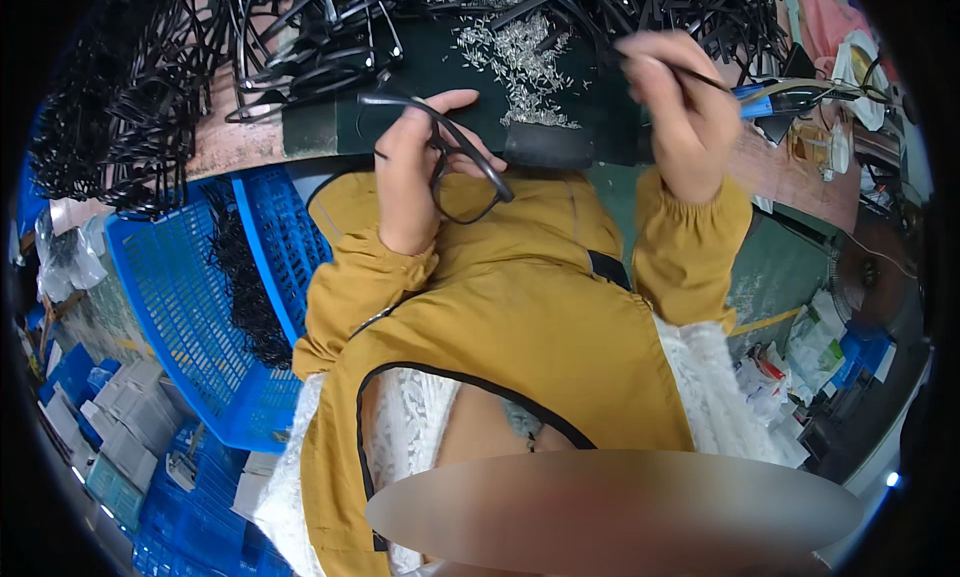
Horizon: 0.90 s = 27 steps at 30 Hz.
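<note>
1. Two bare hands in view, both occupied. Left hand [408,167]: grasping a dark glasses frame [501,185], thumb and fingers wrapped about its upper side. Right hand [690,117]: thumb and fingers pinched on a thin dark rod [702,76]; cannot tell whether it is a tool or a glasses part.
2. Key relation: the frame sits in the left hand, to the left of and a little nearer the body than the right hand, with a clear gap between. Its long axis slants from upper left down to lower right, so the lower-right end points toward the body's midline. The rod slopes down to the right, its inner end hidden by the fingers.
3. Between the hands and beyond them: small shiny pieces [525,67] strewn on a dark mat [425,62]; a dark flat block [548,145] at the near edge.
4. Farther out on the counter [245,137]: black frames [120,107] heaped at left, a blue-handled tool [757,103] just right of the right hand.
5. Below the counter, left: a blue basket [180,312].
</note>
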Each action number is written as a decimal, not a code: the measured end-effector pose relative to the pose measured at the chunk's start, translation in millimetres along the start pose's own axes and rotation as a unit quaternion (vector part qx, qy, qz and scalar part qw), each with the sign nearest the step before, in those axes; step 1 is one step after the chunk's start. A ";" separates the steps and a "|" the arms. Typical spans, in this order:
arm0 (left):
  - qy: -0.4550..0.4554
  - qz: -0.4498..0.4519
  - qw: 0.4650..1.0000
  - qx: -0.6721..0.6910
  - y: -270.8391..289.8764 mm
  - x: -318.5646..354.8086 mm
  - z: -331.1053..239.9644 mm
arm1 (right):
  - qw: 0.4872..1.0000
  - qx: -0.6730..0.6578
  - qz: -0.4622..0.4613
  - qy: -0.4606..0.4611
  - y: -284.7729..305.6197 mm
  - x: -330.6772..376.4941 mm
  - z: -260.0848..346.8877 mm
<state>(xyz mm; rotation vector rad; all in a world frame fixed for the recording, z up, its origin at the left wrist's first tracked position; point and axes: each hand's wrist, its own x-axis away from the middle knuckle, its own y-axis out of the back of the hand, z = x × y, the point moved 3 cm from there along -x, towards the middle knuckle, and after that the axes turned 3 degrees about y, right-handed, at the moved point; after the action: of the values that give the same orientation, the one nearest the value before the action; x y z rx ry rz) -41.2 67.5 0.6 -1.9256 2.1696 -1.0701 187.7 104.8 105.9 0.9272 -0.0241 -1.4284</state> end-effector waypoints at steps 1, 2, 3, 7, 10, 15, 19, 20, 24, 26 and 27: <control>0.031 0.023 0.999 0.002 -1.4 1.2 -1.0 | 0.993 -0.045 -0.054 -0.095 7.2 21.2 2.0; 0.073 0.030 0.997 -0.003 -2.4 2.3 -0.1 | 0.983 -0.084 -0.105 -0.128 11.6 39.4 3.1; 0.142 0.049 0.988 -0.023 -6.0 5.1 4.7 | 0.987 -0.051 -0.099 -0.117 6.6 51.6 -0.2; 0.421 0.184 0.886 0.064 -28.5 20.8 31.1 | 0.990 -0.035 0.082 -0.111 -37.6 81.9 -29.2; 0.346 0.169 0.923 0.013 -31.8 18.3 36.0 | 0.952 -0.258 -0.050 -0.156 -49.1 91.2 -42.0; 0.329 0.135 0.934 0.022 -33.2 15.4 34.6 | 0.960 -0.203 0.011 -0.193 -58.3 86.4 -41.7; 0.311 0.128 0.942 -0.012 -36.2 15.1 31.9 | 0.983 -0.119 0.086 -0.109 -53.6 75.2 -44.6; 0.296 0.137 0.945 -0.028 -37.8 14.8 30.9 | 0.987 -0.071 0.125 -0.076 -52.7 73.4 -45.3; 0.316 0.134 0.939 -0.011 -37.9 13.8 30.7 | 0.940 -0.225 0.114 -0.231 -54.6 72.2 -58.7; 0.326 0.132 0.936 0.018 -37.0 13.4 30.5 | 0.949 -0.224 0.099 -0.196 -54.8 70.4 -56.5; 0.322 0.130 0.938 0.014 -36.6 13.3 30.1 | 0.952 -0.212 0.102 -0.195 -55.2 70.3 -55.6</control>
<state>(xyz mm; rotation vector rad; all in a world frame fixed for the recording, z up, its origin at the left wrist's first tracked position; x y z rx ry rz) 1.1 42.5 1.9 -1.3250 2.5820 -1.8485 186.1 82.3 3.0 0.2732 -0.0997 -1.3324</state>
